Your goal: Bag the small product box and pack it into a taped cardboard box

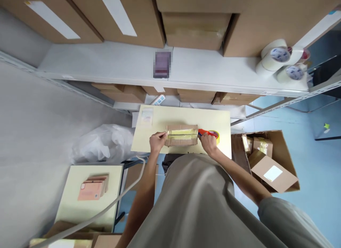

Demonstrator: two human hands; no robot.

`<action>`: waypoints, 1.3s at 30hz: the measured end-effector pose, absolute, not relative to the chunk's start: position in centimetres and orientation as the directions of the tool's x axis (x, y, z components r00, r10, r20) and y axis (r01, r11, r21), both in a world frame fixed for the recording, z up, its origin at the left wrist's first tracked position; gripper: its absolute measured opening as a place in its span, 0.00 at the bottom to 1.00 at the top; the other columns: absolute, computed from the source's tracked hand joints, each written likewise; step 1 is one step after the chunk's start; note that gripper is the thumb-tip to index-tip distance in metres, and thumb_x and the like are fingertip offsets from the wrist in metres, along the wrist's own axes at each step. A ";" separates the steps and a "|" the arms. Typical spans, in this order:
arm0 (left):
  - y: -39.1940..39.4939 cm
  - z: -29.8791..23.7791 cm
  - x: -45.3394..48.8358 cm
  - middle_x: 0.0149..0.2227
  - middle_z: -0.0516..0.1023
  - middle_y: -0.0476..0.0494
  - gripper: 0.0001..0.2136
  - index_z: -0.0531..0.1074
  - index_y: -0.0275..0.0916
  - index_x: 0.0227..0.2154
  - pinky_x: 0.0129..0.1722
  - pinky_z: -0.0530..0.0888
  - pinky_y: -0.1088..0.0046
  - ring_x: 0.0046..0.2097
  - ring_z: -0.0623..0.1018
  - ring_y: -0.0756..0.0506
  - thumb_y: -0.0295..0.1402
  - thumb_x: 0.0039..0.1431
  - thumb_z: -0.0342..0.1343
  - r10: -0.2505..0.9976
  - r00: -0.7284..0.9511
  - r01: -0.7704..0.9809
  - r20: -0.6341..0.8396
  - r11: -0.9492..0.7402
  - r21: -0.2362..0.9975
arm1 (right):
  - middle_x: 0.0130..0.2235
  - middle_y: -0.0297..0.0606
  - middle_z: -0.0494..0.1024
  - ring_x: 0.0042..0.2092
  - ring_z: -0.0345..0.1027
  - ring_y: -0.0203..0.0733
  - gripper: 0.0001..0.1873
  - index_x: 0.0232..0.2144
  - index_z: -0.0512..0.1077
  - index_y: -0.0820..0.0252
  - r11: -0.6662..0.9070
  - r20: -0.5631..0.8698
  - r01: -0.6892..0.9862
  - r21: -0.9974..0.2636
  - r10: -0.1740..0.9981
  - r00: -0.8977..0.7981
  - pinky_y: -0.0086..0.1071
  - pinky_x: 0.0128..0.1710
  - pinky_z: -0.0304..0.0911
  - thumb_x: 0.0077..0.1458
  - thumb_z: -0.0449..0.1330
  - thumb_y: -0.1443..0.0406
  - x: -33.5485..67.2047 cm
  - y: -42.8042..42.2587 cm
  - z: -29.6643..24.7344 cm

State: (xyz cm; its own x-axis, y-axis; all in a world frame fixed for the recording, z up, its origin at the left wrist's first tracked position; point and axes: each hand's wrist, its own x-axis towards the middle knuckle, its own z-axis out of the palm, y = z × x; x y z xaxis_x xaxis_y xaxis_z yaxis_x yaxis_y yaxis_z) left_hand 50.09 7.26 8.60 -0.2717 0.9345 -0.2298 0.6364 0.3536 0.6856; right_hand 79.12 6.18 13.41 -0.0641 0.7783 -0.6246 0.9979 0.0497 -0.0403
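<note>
A small cardboard box (182, 135) lies on a pale yellow table (183, 116), with a strip of clear tape along its top seam. My left hand (157, 141) is closed in a pinch at the box's left end, holding the tape end there. My right hand (208, 143) is wrapped round a red and yellow tape dispenser (210, 134) at the box's right end.
Metal shelves (112, 63) with large cardboard boxes stand behind the table. Rolls of tape (279, 59) sit on the shelf at right. An open carton (269, 162) of small parcels is on the blue floor at right. A second table (71, 201) with orange envelopes (93, 187) is at left, beside a white plastic bag (103, 143).
</note>
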 end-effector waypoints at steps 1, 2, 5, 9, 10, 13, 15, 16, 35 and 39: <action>7.3 8.7 50.4 0.43 0.90 0.43 0.08 0.87 0.45 0.35 0.52 0.82 0.63 0.48 0.88 0.38 0.40 0.61 0.63 0.930 -0.285 0.638 -0.230 0.364 0.679 | 0.51 0.70 0.83 0.52 0.82 0.60 0.22 0.56 0.77 0.75 0.025 -0.621 0.999 -0.040 0.782 -0.044 0.41 0.44 0.69 0.76 0.48 0.64 79.1 6.0 12.9; 7.2 8.7 50.6 0.43 0.90 0.42 0.08 0.86 0.45 0.35 0.52 0.82 0.62 0.48 0.88 0.37 0.40 0.61 0.63 0.925 -0.301 0.637 -0.232 0.376 0.673 | 0.50 0.68 0.84 0.52 0.82 0.59 0.21 0.55 0.77 0.73 -0.012 -0.612 0.999 -0.032 0.791 -0.010 0.40 0.44 0.69 0.76 0.50 0.63 79.2 5.8 12.5; 7.0 8.6 51.0 0.43 0.89 0.40 0.09 0.85 0.44 0.38 0.53 0.81 0.59 0.47 0.88 0.36 0.40 0.64 0.62 0.913 -0.328 0.620 -0.242 0.402 0.674 | 0.49 0.62 0.85 0.52 0.82 0.56 0.22 0.54 0.78 0.67 -0.113 -0.578 0.993 -0.038 0.813 0.070 0.37 0.45 0.69 0.76 0.54 0.56 80.4 5.3 11.9; 7.5 8.7 51.7 0.51 0.86 0.35 0.11 0.81 0.42 0.47 0.55 0.81 0.57 0.52 0.86 0.35 0.36 0.64 0.61 0.927 -0.344 0.639 -0.153 0.350 0.685 | 0.50 0.58 0.86 0.53 0.83 0.57 0.22 0.53 0.79 0.63 -0.204 -0.539 0.976 -0.071 0.832 0.134 0.37 0.45 0.68 0.76 0.53 0.53 83.3 5.4 13.5; 8.1 9.1 52.1 0.53 0.85 0.33 0.12 0.81 0.41 0.48 0.57 0.81 0.55 0.55 0.85 0.34 0.35 0.64 0.60 0.936 -0.338 0.657 -0.102 0.312 0.687 | 0.50 0.58 0.86 0.53 0.83 0.58 0.22 0.53 0.78 0.62 -0.221 -0.530 0.972 -0.084 0.836 0.144 0.37 0.44 0.68 0.76 0.52 0.53 84.0 5.7 14.4; 10.9 11.5 54.2 0.54 0.83 0.33 0.12 0.80 0.42 0.50 0.61 0.79 0.53 0.58 0.83 0.33 0.35 0.66 0.58 0.969 -0.238 0.682 0.070 0.116 0.722 | 0.50 0.59 0.85 0.53 0.82 0.59 0.23 0.54 0.76 0.64 -0.241 -0.447 0.960 -0.142 0.881 0.155 0.37 0.44 0.68 0.77 0.50 0.52 85.5 7.8 18.4; 13.3 14.4 56.3 0.54 0.84 0.36 0.13 0.79 0.44 0.53 0.61 0.79 0.53 0.57 0.83 0.35 0.34 0.68 0.56 0.974 -0.121 0.656 0.192 -0.067 0.752 | 0.50 0.59 0.85 0.53 0.82 0.59 0.23 0.57 0.73 0.66 -0.231 -0.330 0.957 -0.177 0.930 0.163 0.38 0.44 0.68 0.76 0.51 0.54 85.8 9.8 21.8; 14.6 16.1 57.5 0.54 0.84 0.38 0.14 0.78 0.46 0.55 0.62 0.79 0.53 0.57 0.83 0.36 0.34 0.70 0.56 0.966 -0.063 0.638 0.252 -0.156 0.754 | 0.50 0.59 0.85 0.52 0.82 0.59 0.23 0.59 0.70 0.68 -0.218 -0.261 0.957 -0.192 0.951 0.165 0.38 0.45 0.68 0.76 0.51 0.56 85.7 10.9 23.5; 19.2 26.7 63.3 0.54 0.84 0.40 0.14 0.80 0.44 0.55 0.60 0.79 0.59 0.56 0.83 0.39 0.32 0.71 0.56 0.870 0.143 0.581 0.471 -0.459 0.672 | 0.67 0.63 0.72 0.69 0.61 0.59 0.25 0.67 0.64 0.71 0.030 0.268 0.984 -0.173 0.963 0.018 0.44 0.69 0.51 0.72 0.49 0.66 84.5 25.7 26.8; 14.7 19.1 57.6 0.55 0.84 0.39 0.13 0.80 0.41 0.54 0.61 0.78 0.61 0.57 0.83 0.39 0.34 0.71 0.57 0.964 -0.071 0.668 0.255 -0.144 0.730 | 0.66 0.62 0.71 0.67 0.66 0.63 0.26 0.66 0.67 0.66 0.181 0.457 0.903 -0.390 0.889 0.019 0.53 0.65 0.62 0.74 0.50 0.57 85.5 19.5 21.1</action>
